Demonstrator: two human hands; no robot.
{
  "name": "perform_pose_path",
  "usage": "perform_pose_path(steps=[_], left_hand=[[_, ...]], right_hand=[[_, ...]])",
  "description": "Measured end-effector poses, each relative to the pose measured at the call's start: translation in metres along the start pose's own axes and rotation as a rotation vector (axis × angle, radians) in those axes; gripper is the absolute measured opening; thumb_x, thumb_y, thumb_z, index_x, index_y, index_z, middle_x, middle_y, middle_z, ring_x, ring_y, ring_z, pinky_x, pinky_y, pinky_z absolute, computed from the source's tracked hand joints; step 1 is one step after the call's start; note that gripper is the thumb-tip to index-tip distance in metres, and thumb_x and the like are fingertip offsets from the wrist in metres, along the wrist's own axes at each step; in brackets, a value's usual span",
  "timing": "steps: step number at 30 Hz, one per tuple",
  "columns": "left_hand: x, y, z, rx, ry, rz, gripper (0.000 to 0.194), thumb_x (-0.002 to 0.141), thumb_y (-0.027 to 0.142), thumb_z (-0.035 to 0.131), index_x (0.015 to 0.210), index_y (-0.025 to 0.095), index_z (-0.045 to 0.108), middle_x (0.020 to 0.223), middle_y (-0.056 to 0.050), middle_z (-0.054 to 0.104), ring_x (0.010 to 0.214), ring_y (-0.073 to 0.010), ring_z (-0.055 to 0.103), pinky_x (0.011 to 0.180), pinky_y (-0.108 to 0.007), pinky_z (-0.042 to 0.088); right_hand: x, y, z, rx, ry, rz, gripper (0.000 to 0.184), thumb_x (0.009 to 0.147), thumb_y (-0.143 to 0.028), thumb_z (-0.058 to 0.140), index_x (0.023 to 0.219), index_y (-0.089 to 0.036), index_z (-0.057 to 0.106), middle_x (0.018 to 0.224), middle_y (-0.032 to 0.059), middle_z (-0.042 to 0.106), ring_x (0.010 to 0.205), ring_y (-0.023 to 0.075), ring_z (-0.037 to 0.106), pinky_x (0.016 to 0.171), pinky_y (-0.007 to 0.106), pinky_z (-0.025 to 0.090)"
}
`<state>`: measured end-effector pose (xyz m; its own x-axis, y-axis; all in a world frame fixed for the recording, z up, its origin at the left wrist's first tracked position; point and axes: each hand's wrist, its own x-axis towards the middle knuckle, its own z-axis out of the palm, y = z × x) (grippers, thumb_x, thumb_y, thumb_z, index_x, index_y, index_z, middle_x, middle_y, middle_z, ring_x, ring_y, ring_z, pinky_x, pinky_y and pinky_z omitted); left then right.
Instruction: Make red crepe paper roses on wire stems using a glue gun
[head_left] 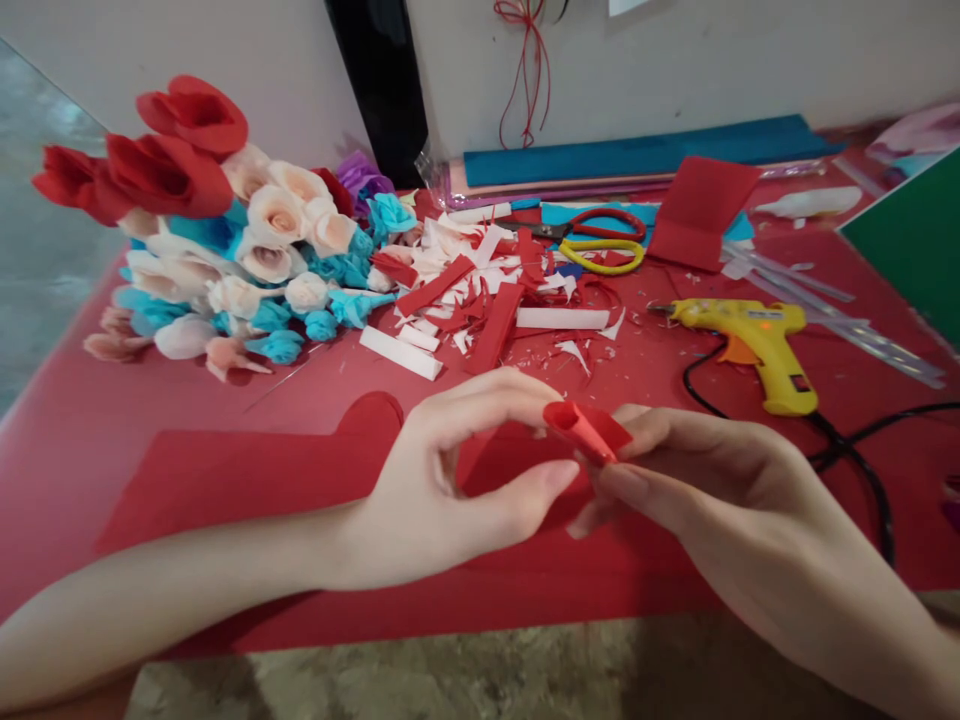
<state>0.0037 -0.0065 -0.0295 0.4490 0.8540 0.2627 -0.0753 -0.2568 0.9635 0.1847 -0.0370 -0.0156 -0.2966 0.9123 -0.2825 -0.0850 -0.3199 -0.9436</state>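
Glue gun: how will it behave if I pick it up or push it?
The glue gun should lift as one stiff piece, given its rigid-looking body. Its cord may drag or twist it. Lying on its flat side, it probably slides rather than rolls.

Head cam, close in, looks fwd & down at hands (457,480) (735,500).

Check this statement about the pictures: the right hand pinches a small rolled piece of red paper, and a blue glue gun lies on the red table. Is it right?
Not quite: the head view shows that the glue gun is yellow, not blue. It does lie on the red table, and the right hand does pinch the small rolled red paper.
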Motion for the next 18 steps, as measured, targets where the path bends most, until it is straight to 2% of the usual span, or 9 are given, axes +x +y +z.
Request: perform_pose_path(steps=[3, 9, 18], left_hand=[[-0.0002, -0.0002, 0.0011, -0.004, 0.013, 0.019, 0.023, 0.073, 0.009, 0.064, 0.093, 0.021, 0.064, 0.091, -0.003, 0.062, 0.084, -0.0147, 0.058, 0.079, -0.027, 0.05], [0.0028, 0.0039, 0.0023, 0.031, 0.007, -0.064, 0.008, 0.071, 0.014, 0.069, 0.078, 0.017, 0.069, 0.081, -0.003, 0.061, 0.076, -0.0117, 0.058, 0.072, -0.021, 0.05], [0.0004, -0.0013, 0.0021, -0.119, -0.028, -0.148, 0.018, 0.071, 0.015, 0.069, 0.086, 0.025, 0.071, 0.086, -0.003, 0.061, 0.081, -0.0135, 0.06, 0.077, -0.026, 0.053]], right_hand=[[0.0008, -0.0031, 0.001, -0.078, 0.032, -0.053, 0.004, 0.076, -0.02, 0.064, 0.078, -0.024, 0.063, 0.076, -0.0045, 0.062, 0.066, 0.0087, 0.061, 0.061, 0.015, 0.049], [0.0026, -0.0077, 0.0033, -0.232, 0.05, -0.126, 0.004, 0.074, -0.022, 0.065, 0.072, -0.02, 0.062, 0.071, -0.0033, 0.06, 0.066, 0.0075, 0.054, 0.057, 0.013, 0.044], [-0.002, -0.0061, 0.0037, -0.304, 0.041, -0.241, 0.006, 0.075, -0.017, 0.063, 0.073, -0.021, 0.059, 0.071, -0.0042, 0.059, 0.062, 0.0067, 0.052, 0.055, 0.013, 0.043]])
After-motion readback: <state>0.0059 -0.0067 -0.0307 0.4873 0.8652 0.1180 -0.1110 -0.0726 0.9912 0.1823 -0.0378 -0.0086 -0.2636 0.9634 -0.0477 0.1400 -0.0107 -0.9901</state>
